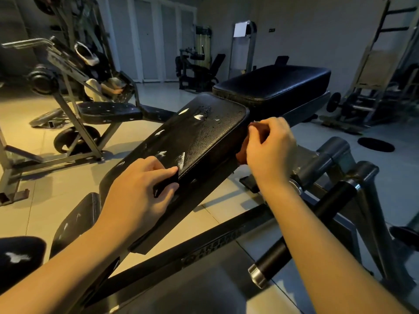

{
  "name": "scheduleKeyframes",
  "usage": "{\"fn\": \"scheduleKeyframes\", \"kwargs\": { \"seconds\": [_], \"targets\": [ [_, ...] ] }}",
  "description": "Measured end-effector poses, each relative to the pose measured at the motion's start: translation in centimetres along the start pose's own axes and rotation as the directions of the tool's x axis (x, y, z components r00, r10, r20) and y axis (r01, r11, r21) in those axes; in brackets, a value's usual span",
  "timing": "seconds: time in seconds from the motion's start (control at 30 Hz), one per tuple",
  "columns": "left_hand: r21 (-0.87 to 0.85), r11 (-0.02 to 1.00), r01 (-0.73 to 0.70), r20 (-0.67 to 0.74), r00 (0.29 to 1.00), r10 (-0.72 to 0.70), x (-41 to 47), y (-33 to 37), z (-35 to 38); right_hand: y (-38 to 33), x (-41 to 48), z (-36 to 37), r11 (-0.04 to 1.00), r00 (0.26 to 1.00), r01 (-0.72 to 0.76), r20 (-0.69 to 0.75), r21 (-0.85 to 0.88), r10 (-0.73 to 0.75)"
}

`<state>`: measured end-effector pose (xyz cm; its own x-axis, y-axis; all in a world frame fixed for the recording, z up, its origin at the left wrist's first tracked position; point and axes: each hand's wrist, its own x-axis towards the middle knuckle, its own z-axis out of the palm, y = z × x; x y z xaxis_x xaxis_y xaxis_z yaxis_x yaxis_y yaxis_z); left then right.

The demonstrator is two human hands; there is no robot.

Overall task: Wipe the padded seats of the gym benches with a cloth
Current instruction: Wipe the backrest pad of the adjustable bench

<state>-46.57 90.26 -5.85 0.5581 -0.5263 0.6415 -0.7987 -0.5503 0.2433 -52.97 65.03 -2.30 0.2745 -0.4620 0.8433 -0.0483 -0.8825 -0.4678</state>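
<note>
Black textured-leather padded bench seat point(199, 137), droplets beyond my grip | my right hand point(269, 146) clenches a reddish-brown cloth point(242, 154) against its side | my left hand point(140, 189) grips its near edge

Slanted black pad point(199, 141) on dark steel frame point(226, 239), pale tiled floor point(45, 200) underneath. Pad cover worn, white patches in several places; wet drops point(205, 109) near upper end. Second pad point(272, 85), flat, just beyond upper end. Left hand point(136, 191) grips pad edge; cloth point(241, 156) in right hand point(269, 146) touches pad side.
</note>
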Motion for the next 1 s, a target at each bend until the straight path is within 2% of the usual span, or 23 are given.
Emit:
{"fn": "scheduleKeyframes", "kwargs": {
  "seconds": [0.07,0.13,0.2,0.23,0.3,0.37,0.4,0.47,0.53,0.57,0.6,0.7,0.77,0.83,0.9,0.93,1.0],
  "targets": [
    [0.003,1.000,0.010,-0.006,1.000,-0.010,0.0,0.1,0.2,-0.1,-0.5,0.4,0.999,1.000,-0.013,-0.017,0.036,0.013],
    [-0.006,1.000,0.020,-0.007,1.000,-0.020,-0.1,0.1,0.3,-1.9,-3.4,0.7,0.989,0.984,0.139,0.104,0.049,-0.144],
    [-0.018,1.000,0.025,-0.001,1.000,-0.025,-0.3,0.1,0.2,-2.2,-5.0,0.4,0.931,0.902,0.365,0.241,0.019,-0.359],
    [-0.020,1.000,0.020,0.009,1.000,-0.020,-0.4,0.1,0.1,-1.4,-4.2,0.2,0.921,0.896,0.390,0.234,-0.005,-0.378],
    [-0.002,1.000,0.004,0.009,1.000,-0.004,-0.3,0.1,0.0,0.1,-1.2,-0.1,0.973,0.970,0.227,0.098,-0.051,-0.221],
    [0.015,1.000,0.009,0.002,1.000,-0.009,-0.2,0.0,0.1,0.3,0.3,-0.2,0.996,0.996,0.087,0.000,-0.029,-0.088],
    [0.017,1.000,0.011,0.005,1.000,-0.011,-0.1,0.0,0.2,-0.2,-0.4,0.1,0.997,0.997,0.071,-0.010,-0.009,-0.071],
    [0.017,1.000,0.013,0.006,1.000,-0.013,-0.2,0.1,0.3,-1.8,-3.4,0.5,0.986,0.982,0.165,0.089,0.034,-0.167],
    [0.014,1.000,0.024,0.011,1.000,-0.024,-0.4,0.1,0.2,-2.8,-6.4,0.3,0.934,0.898,0.354,0.262,0.050,-0.354],
    [0.012,1.000,0.023,0.013,1.000,-0.023,-0.4,0.1,0.1,-2.6,-6.5,0.0,0.911,0.863,0.410,0.302,0.047,-0.404],
    [0.010,1.000,0.021,0.011,1.000,-0.022,-0.4,0.1,0.0,-2.0,-5.6,-0.1,0.916,0.874,0.398,0.286,0.040,-0.393],
    [0.012,1.000,0.024,0.005,1.000,-0.024,-0.2,0.3,0.0,-0.6,-1.3,-0.3,0.988,0.983,0.156,0.091,0.017,-0.157],
    [0.023,1.000,0.017,-0.010,1.000,-0.017,-0.2,0.5,0.2,-0.7,-1.1,0.0,0.996,0.996,0.078,0.029,0.034,-0.079],
    [0.029,0.999,0.014,-0.004,1.000,-0.014,-0.4,0.5,0.2,-2.3,-3.9,0.4,0.987,0.982,0.150,0.107,0.059,-0.156],
    [0.030,0.999,0.012,0.005,1.000,-0.012,-0.6,0.3,0.2,-3.5,-6.9,0.5,0.946,0.908,0.320,0.267,0.053,-0.322],
    [0.028,1.000,0.013,0.005,1.000,-0.013,-0.6,0.2,0.1,-3.4,-7.0,0.3,0.928,0.881,0.369,0.301,0.047,-0.365],
    [0.018,1.000,0.013,-0.005,1.000,-0.013,-0.5,0.2,0.1,-2.2,-4.5,0.3,0.962,0.937,0.272,0.216,0.035,-0.273]
  ]
}}
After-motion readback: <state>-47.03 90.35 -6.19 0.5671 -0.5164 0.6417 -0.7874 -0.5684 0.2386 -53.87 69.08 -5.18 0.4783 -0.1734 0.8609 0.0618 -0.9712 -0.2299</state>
